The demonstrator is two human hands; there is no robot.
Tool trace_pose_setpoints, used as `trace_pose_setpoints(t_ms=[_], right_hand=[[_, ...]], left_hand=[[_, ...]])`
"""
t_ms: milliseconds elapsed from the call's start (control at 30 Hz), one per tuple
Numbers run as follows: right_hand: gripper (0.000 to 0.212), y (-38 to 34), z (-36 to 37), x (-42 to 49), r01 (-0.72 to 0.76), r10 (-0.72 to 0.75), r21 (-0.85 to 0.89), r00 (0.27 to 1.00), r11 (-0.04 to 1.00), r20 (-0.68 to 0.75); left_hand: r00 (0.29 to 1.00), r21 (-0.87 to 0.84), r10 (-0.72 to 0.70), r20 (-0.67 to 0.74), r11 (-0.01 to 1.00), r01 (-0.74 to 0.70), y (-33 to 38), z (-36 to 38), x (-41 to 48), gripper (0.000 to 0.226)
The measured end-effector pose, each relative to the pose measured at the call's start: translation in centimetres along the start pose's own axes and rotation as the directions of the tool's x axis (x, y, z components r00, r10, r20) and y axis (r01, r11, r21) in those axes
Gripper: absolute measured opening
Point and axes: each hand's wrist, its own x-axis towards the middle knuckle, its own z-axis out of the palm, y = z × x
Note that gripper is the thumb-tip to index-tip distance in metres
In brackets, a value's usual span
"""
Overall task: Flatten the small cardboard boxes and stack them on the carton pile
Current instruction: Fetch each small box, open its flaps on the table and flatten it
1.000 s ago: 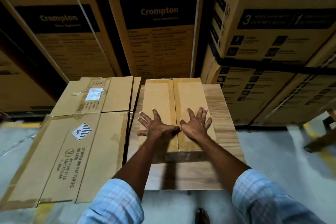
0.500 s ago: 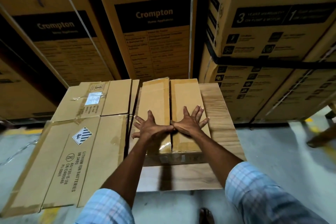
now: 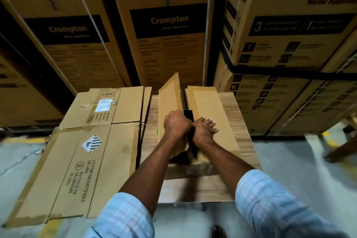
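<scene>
1. The fingers (image 3: 173, 117) of the left hand (image 3: 176, 124) are curling tightly round the inner edge of the left flap (image 3: 170, 94), gripping it so that it is standing raised and tilted away from the centre seam.
2. The fingers (image 3: 210, 122) of the right hand (image 3: 202, 133) are lying nearly straight and close together on the right flap (image 3: 210, 106), pressing it down. Whether the thumb is hooking into the dark gap I cannot tell.
3. This split is probably pinning one side while the other is being pulled open, so that the small box (image 3: 226, 141) is not sliding or lifting.
4. The small box is sitting on the wood-grain counter (image 3: 241, 121), directly in front of the person, opened at the top but not yet flattened.
5. The carton pile (image 3: 87, 160) of flattened sheets is lying just beside it on the left, apparently placed close for easy stacking.
6. Tall Crompton cartons (image 3: 170, 44) are standing behind both.
</scene>
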Motion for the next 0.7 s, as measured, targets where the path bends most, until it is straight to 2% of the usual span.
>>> trace_pose_setpoints(t_ms=[67,100,167,233,333,433,533,633,700], right_hand=[[0.057,0.6,-0.1,-1.0,0.085,-0.091,-0.074,0.992,0.994,-0.089],[0.049,1.2,-0.6,-1.9,0.141,-0.162,-0.12,0.969,0.983,-0.189],[0.029,2.5,-3.9,-3.1,0.274,-0.286,-0.085,0.893,0.958,-0.348],[0.023,3.5,-9.7,-3.5,0.317,-0.278,0.052,0.891,0.947,-0.36],[0.027,5.5,-14.8,-3.1,0.284,-0.216,0.198,0.927,0.938,-0.307],[0.023,4.9,-11.5,-4.0,0.257,-0.24,0.02,0.925,0.966,-0.296],[0.021,4.6,-8.7,-6.1,0.264,-0.304,-0.151,0.843,0.953,-0.443],[0.018,5.6,-11.4,-6.7,0.268,-0.305,-0.151,0.758,0.952,-0.577],[0.016,5.5,-14.2,-7.0,0.324,-0.346,-0.154,0.7,0.933,-0.625]], left_hand=[[0.999,0.005,0.02,-0.041,1.0,-0.02,0.1,-0.5,0.0,0.025],[0.998,-0.011,0.021,-0.062,1.0,-0.022,-0.2,-0.8,0.0,0.026],[0.996,-0.023,0.018,-0.093,1.0,-0.02,-1.1,-1.4,0.1,0.024],[0.993,-0.026,-0.003,-0.122,1.0,-0.001,-2.2,-1.7,-0.3,0.022],[0.989,-0.052,0.006,-0.145,0.999,-0.014,-2.2,-2.2,-0.8,0.025],[0.985,-0.146,-0.005,-0.174,0.989,-0.021,-0.6,-3.3,-1.2,0.025],[0.982,-0.233,-0.008,-0.191,0.972,-0.038,-0.1,-4.3,-1.8,0.024],[0.966,-0.395,-0.063,-0.252,0.918,-0.043,-2.1,-4.7,-1.9,0.025],[0.939,-0.513,-0.121,-0.321,0.856,-0.066,-3.7,-4.2,-2.6,0.027]])
